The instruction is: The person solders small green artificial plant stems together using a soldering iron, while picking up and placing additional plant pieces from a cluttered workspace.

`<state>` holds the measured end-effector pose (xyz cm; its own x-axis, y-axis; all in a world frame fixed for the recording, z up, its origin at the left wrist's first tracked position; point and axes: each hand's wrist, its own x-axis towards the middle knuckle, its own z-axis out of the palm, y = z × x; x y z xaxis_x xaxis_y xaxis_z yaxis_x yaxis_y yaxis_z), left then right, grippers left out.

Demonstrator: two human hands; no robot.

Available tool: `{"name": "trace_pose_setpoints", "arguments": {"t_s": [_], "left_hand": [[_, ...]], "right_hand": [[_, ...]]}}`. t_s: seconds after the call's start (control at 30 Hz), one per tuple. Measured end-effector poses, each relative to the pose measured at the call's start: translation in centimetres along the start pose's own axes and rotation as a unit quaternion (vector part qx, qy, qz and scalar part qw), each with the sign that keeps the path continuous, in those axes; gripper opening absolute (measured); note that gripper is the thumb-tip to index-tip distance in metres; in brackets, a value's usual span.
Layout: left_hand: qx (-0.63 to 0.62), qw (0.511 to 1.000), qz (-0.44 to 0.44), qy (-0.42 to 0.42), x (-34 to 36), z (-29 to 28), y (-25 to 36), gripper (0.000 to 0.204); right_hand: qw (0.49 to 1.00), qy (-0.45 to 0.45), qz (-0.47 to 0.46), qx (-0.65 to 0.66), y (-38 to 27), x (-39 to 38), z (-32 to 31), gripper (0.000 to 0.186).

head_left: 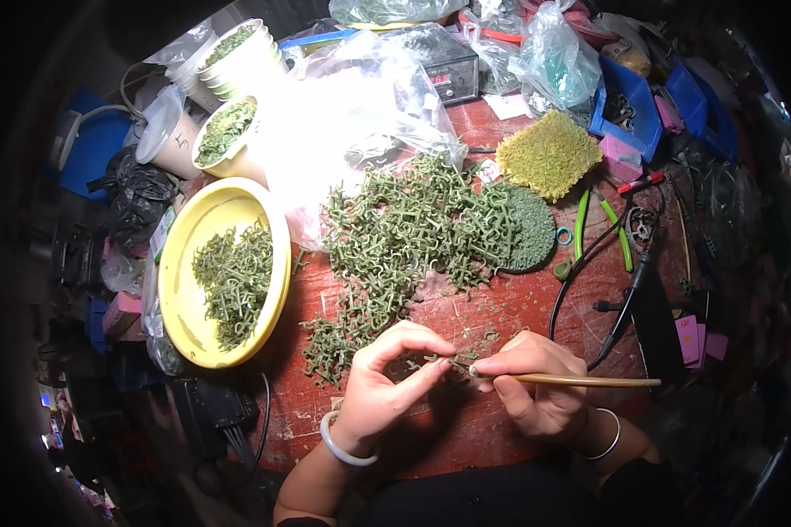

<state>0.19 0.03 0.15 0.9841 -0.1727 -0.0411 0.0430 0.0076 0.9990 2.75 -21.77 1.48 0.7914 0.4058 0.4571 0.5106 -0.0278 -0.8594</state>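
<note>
Left grip [376,391] pinches a green piece [438,358] between fingertips, right grip [554,401] a tool [602,381] alongside

Reaches over the near edge of the tabletop [294,417] with the left forearm [316,483] and right forearm [620,443] slanting inward. Holds the left grip [387,386] near the middle of that edge, thumb and index finger arched almost into a ring and pinched at the tips. Holds the right grip [540,382] just beside it, index finger stretched leftward, thumb bent closer to the near edge. Brings both sets of fingertips close together, slightly apart.
</note>
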Motion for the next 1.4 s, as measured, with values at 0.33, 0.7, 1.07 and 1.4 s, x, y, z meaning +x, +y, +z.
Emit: {"name": "trace_pose_setpoints", "arguments": {"t_s": [0.33, 0.7, 1.07, 1.4], "left_hand": [[-0.003, 1.000, 0.016, 0.012, 0.2, -0.1, -0.2, 0.018], [-0.077, 0.996, -0.053, 0.014, -0.1, 0.0, -0.1, 0.018], [-0.058, 0.997, -0.027, -0.034, 0.3, 0.5, 0.5, 0.045], [-0.016, 1.000, 0.024, -0.006, 0.4, 0.1, -0.3, 0.016]], "right_hand": [[0.999, -0.025, 0.033, 0.023, -0.2, 0.2, -0.2, 0.019], [0.989, -0.018, 0.056, -0.134, 0.2, 0.5, 0.7, 0.022], [0.990, 0.004, 0.115, -0.079, 0.8, 0.5, 0.6, 0.011], [0.989, -0.014, 0.129, -0.072, 0.1, 0.6, 0.9, 0.015]]}}
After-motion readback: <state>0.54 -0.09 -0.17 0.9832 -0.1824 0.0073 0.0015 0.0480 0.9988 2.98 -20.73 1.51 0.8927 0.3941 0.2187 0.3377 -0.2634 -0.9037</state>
